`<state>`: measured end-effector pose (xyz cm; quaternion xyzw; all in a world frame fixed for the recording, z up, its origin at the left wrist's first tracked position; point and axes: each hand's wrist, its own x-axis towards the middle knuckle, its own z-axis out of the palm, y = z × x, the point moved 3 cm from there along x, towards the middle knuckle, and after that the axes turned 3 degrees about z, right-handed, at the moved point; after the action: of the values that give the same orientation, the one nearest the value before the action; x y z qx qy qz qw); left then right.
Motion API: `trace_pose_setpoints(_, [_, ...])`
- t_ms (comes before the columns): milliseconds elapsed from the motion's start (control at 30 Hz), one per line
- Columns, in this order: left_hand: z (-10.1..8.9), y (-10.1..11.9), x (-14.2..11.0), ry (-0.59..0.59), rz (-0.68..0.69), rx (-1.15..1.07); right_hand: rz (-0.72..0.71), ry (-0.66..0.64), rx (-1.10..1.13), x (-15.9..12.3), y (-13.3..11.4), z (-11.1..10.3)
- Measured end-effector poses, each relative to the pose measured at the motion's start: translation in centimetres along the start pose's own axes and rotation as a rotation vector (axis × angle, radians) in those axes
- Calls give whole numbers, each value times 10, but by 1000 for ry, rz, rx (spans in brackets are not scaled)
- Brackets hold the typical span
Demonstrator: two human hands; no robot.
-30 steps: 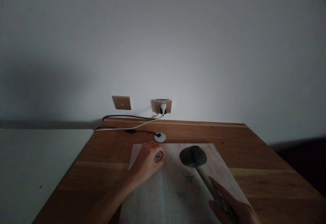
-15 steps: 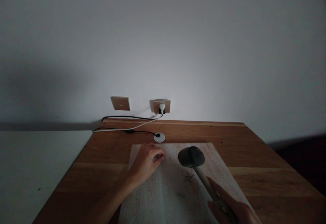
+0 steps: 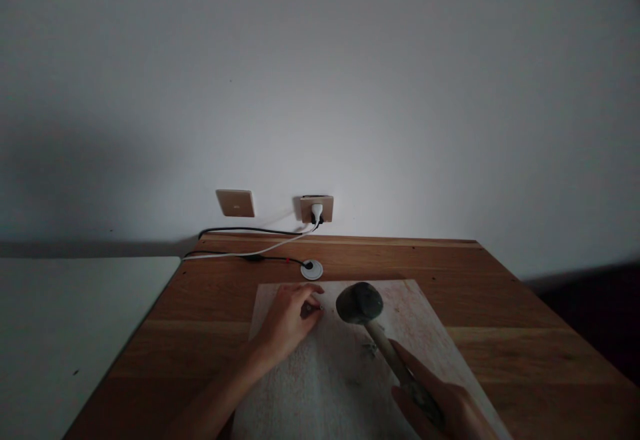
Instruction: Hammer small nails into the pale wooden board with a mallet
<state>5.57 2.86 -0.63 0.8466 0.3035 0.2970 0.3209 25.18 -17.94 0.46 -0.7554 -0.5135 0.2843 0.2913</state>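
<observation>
My left hand [image 3: 289,320] is over the far left part of a pale, worn board [image 3: 310,387]. Its index finger is raised, while the thumb and another finger are close together around a tiny pale speck, too small to name. My right hand [image 3: 440,400] grips the wooden handle of a rubber mallet [image 3: 359,303]. The mallet's black head is above the board, a short gap to the right of my left fingertips. A small heap of metal pieces [image 3: 370,349], perhaps nails, lies on the board, partly behind the handle.
The board rests on a wooden table [image 3: 500,347] against a white wall. Behind it are a round cable grommet [image 3: 311,269], black and white cables [image 3: 270,248], and a wall socket [image 3: 325,209] with a white plug. A white surface [image 3: 75,333] adjoins on the left.
The mallet and my right hand have moved left, closer to my left hand. My left index finger has lifted away from the thumb.
</observation>
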Motion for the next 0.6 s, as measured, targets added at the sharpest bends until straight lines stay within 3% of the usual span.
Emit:
trace_pose_setpoints(233, [0, -7, -1, 25, -44, -71, 17, 0, -32, 17, -21, 21])
trace_pose_setpoints(600, [0, -3, 2, 35, -48, -44, 13, 0, -16, 22, -15, 29])
